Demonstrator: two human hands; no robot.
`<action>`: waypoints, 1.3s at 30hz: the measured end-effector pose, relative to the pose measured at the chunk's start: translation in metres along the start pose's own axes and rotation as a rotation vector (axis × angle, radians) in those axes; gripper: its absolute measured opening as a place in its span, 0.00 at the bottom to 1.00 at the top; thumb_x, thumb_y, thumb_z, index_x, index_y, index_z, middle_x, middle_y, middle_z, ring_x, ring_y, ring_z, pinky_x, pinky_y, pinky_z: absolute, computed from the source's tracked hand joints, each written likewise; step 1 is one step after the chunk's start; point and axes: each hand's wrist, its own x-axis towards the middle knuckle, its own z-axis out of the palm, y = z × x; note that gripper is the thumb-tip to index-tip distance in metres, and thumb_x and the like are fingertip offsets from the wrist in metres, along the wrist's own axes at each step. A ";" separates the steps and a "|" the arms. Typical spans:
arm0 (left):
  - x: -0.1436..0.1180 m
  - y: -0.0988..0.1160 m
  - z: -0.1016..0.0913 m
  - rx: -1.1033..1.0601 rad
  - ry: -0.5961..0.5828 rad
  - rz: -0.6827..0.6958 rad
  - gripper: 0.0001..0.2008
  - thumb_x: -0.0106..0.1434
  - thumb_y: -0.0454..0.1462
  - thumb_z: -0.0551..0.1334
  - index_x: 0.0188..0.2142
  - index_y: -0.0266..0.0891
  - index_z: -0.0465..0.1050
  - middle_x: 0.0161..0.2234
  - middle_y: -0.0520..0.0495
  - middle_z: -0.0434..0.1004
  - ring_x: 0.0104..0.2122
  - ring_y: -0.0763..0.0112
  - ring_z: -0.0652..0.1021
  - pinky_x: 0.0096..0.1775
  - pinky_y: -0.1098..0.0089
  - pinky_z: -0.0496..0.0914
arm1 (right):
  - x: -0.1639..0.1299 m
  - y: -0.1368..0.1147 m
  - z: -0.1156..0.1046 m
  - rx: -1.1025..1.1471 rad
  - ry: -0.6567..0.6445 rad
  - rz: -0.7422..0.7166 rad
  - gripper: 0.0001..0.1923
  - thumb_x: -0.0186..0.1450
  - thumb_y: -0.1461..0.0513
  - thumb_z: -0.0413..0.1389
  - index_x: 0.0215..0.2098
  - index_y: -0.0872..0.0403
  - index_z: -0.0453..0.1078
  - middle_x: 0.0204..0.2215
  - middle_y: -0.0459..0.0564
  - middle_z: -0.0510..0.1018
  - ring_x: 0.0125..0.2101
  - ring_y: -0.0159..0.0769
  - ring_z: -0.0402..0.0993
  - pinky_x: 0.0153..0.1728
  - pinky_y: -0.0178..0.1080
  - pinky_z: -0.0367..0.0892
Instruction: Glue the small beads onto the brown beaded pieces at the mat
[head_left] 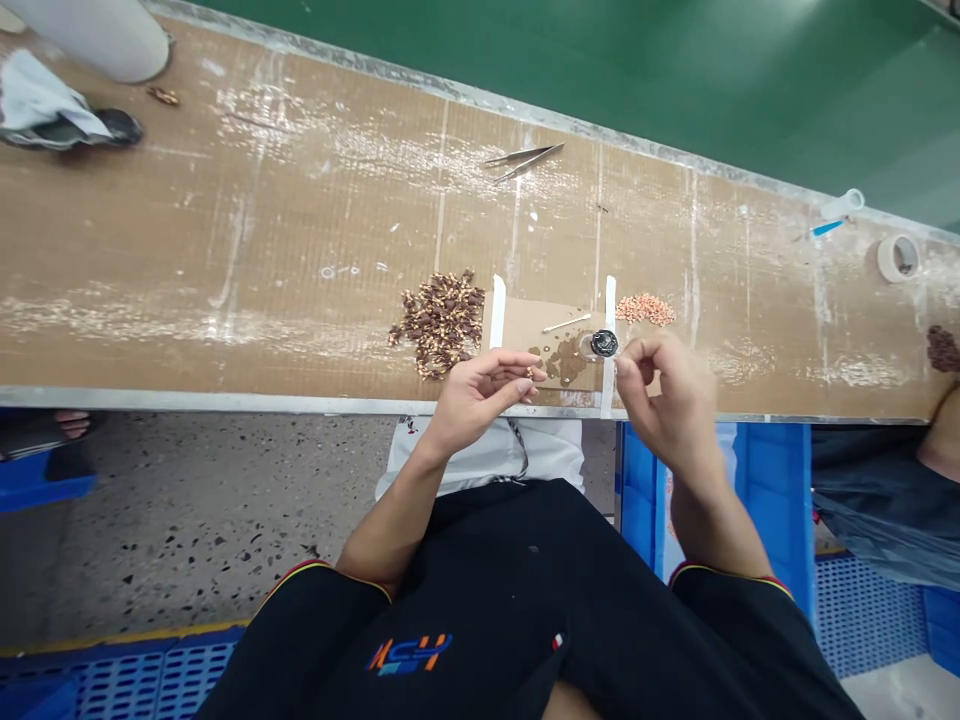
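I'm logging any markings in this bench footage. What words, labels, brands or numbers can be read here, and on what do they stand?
Orange and blue logo letters on the person's black shirt: seen upside down and blurred, too unclear to read for certain.
A small red and white tag on the same shirt: too small to read.
The tape roll and the tweezers on the workbench show no legible text.

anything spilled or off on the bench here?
Yes: brown liquid stains blot the taped-down cardboard sheet beside the small black round cap, near the right hand. The left hand pinches a tiny brown piece. Otherwise nothing stands out.
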 end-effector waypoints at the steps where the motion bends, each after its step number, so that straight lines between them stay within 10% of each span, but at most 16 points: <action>1: 0.000 0.001 0.002 -0.012 0.003 -0.005 0.16 0.64 0.45 0.75 0.46 0.37 0.84 0.39 0.41 0.89 0.35 0.67 0.87 0.39 0.68 0.84 | -0.005 -0.005 0.006 0.064 0.027 -0.002 0.12 0.76 0.56 0.49 0.34 0.47 0.61 0.27 0.46 0.72 0.26 0.36 0.67 0.30 0.41 0.62; 10: -0.005 0.003 0.018 -0.095 0.025 0.054 0.12 0.62 0.45 0.77 0.41 0.43 0.86 0.39 0.47 0.86 0.28 0.74 0.83 0.33 0.71 0.81 | -0.027 -0.040 0.056 0.547 0.159 0.058 0.12 0.78 0.55 0.50 0.36 0.48 0.64 0.30 0.47 0.75 0.31 0.38 0.73 0.34 0.42 0.69; 39: -0.006 0.002 0.021 -0.025 -0.001 0.175 0.09 0.66 0.40 0.74 0.45 0.48 0.88 0.37 0.47 0.83 0.31 0.74 0.81 0.31 0.76 0.76 | -0.027 -0.041 0.059 0.643 0.070 0.118 0.08 0.74 0.63 0.55 0.35 0.49 0.64 0.30 0.44 0.72 0.29 0.32 0.71 0.29 0.36 0.69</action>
